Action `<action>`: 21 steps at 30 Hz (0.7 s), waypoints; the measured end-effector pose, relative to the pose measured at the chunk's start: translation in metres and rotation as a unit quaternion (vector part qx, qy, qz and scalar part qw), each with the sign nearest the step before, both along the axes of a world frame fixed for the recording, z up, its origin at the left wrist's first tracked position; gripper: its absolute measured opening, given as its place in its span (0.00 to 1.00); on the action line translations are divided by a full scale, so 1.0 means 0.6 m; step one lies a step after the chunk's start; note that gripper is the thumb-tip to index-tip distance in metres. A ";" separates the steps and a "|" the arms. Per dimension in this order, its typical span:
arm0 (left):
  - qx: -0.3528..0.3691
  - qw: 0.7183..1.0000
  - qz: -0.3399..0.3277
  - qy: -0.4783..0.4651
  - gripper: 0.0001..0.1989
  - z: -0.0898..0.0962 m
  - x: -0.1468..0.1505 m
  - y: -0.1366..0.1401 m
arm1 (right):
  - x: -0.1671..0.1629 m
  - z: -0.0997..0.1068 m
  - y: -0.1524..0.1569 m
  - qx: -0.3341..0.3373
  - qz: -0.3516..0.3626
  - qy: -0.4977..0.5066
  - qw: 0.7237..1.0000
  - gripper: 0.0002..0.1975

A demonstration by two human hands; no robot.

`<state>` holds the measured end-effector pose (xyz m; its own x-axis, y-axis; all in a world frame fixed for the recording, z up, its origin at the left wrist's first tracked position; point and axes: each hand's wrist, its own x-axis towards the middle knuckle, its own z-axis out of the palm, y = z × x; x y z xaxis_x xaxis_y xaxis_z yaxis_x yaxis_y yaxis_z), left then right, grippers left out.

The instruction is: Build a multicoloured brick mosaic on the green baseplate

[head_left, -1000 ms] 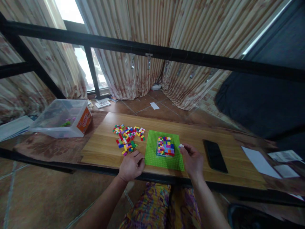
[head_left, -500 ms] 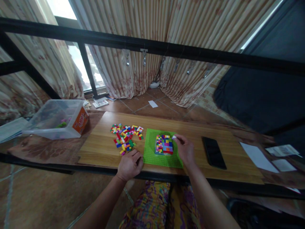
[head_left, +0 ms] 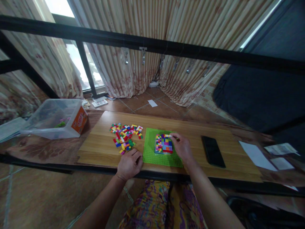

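In the head view, pinched a small white brick [head_left: 170,136] in the right hand [head_left: 183,148], at the far right corner of the multicoloured brick mosaic [head_left: 164,145], just left of that hand on a green baseplate [head_left: 148,154]. Rested the left hand [head_left: 130,163] on the desk [head_left: 100,149] with fingers curled; could not tell whether pressed together. Saw loose toy bricks [head_left: 123,146] just beyond the left hand, and a black smartphone [head_left: 213,151] right of the right hand.

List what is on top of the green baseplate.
A multicoloured brick block stands on the green baseplate; the surface beneath it, and part behind the right hand, are hidden.
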<state>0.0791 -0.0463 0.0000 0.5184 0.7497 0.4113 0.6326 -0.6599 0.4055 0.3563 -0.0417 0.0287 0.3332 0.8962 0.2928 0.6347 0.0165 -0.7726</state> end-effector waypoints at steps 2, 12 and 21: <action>0.002 1.000 0.003 0.002 0.07 0.000 0.000 0.000 | 0.000 0.001 0.000 -0.002 0.003 -0.005 1.000 0.15; 0.008 1.000 0.000 -0.013 0.07 0.004 0.000 -0.002 | 0.011 0.001 0.007 -0.015 0.027 0.020 0.999 0.12; -0.009 1.000 -0.004 -0.015 0.07 0.000 0.000 -0.001 | 0.011 0.004 0.008 -0.024 0.017 0.010 1.000 0.12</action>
